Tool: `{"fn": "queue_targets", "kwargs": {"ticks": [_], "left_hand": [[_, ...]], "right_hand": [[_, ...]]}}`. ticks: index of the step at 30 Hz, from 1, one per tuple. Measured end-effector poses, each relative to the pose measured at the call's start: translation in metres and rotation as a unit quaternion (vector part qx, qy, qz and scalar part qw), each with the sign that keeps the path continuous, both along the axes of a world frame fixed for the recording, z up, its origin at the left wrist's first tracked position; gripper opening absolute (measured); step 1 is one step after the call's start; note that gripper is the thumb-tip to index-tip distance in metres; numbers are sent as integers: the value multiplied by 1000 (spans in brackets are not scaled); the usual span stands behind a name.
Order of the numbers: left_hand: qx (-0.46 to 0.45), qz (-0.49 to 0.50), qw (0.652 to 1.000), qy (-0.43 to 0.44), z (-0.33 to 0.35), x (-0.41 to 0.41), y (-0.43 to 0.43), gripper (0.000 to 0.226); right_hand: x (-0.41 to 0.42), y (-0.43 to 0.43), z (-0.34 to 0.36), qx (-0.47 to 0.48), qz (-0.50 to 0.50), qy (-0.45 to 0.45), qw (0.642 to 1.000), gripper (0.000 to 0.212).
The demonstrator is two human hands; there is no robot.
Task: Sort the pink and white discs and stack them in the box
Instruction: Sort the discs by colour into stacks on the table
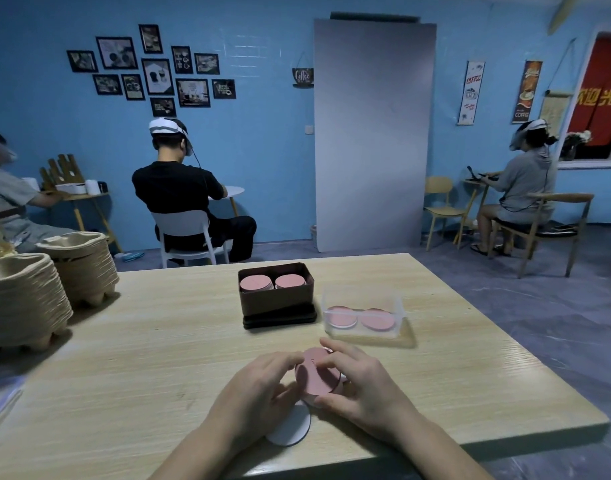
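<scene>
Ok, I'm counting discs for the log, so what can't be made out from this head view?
round pink discs held between the left hand and right hand: fingers cover the edges, so the count is hidden.
dark brown rectangular box: its front wall hides the height of the pink piles inside.
clear plastic tray: disc layers too small to count.
white round disc: partly under the left hand.
</scene>
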State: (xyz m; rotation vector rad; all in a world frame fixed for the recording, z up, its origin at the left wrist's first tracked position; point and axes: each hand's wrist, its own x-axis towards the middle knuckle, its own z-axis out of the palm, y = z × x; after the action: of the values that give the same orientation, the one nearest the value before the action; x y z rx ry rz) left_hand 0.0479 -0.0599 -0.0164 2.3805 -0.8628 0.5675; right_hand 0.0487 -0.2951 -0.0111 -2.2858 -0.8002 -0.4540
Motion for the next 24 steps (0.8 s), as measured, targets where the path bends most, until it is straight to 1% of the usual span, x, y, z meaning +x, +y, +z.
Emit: {"fn": "queue_targets", "kwargs": {"ticks": [5,9,12,15,18,20,24], "left_hand": [[22,-2,1000,-14,4,-1,-1,22],[58,1,998,-16,11,-2,-3,30],[76,23,997,-10,14,4,-10,38],[99,42,994,10,19,7,-17,55],[138,48,989,38,20,5,-22,72],[142,60,986,60,18,5,-25,73],[123,50,988,82,16,10,-23,70]], "right_hand": [[2,-3,0,-47,5,6,999,44],[4,-10,4,-72,8,7,997,44],[6,-18,5,-49,-7,5,999,40],[8,-28,2,11,-45,0,999,33],[11,-30,-3,36,-73,2,997,37],[12,-29,-6,31,-79,3,996,39],[13,-29,-8,15,-78,7,997,38]]}}
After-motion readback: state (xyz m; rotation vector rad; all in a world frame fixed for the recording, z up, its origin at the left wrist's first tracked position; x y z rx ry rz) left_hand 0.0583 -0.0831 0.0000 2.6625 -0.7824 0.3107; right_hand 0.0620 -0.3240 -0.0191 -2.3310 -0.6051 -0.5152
